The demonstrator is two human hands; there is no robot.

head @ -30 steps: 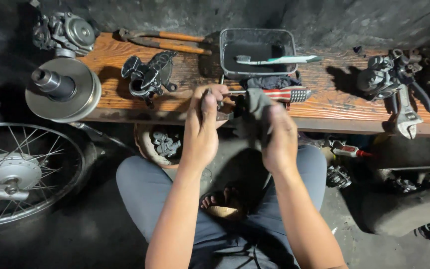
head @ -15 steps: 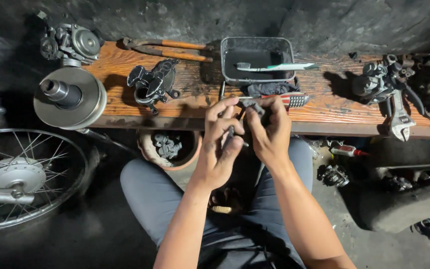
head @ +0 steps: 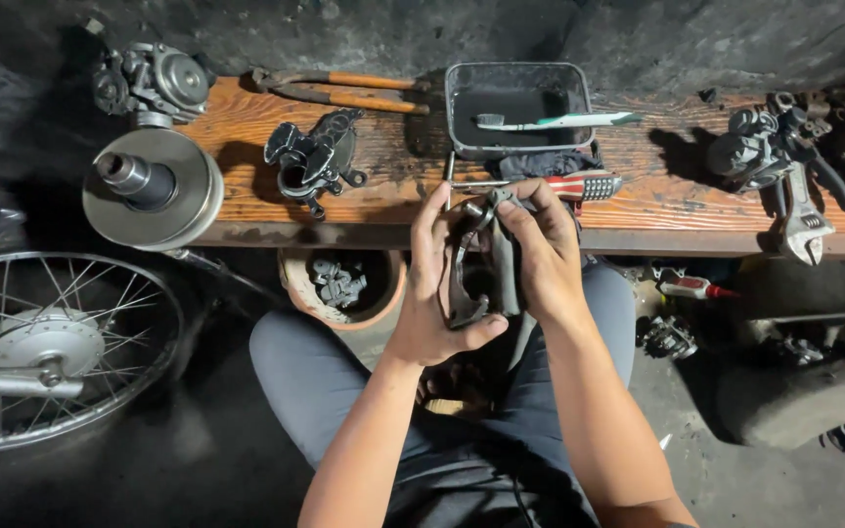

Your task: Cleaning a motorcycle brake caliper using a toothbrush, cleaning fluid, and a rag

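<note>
- Your left hand (head: 434,293) grips the dark metal part (head: 471,284) from its 9 o'clock side.
- Your right hand (head: 540,254) clasps it at 3 o'clock.

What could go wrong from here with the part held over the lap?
The dark metal part is pinched between left hand and right hand above the lap; a slip would likely drop it to the floor. The toothbrush balanced across the black tray rim may roll off if the wooden bench is jolted.
</note>
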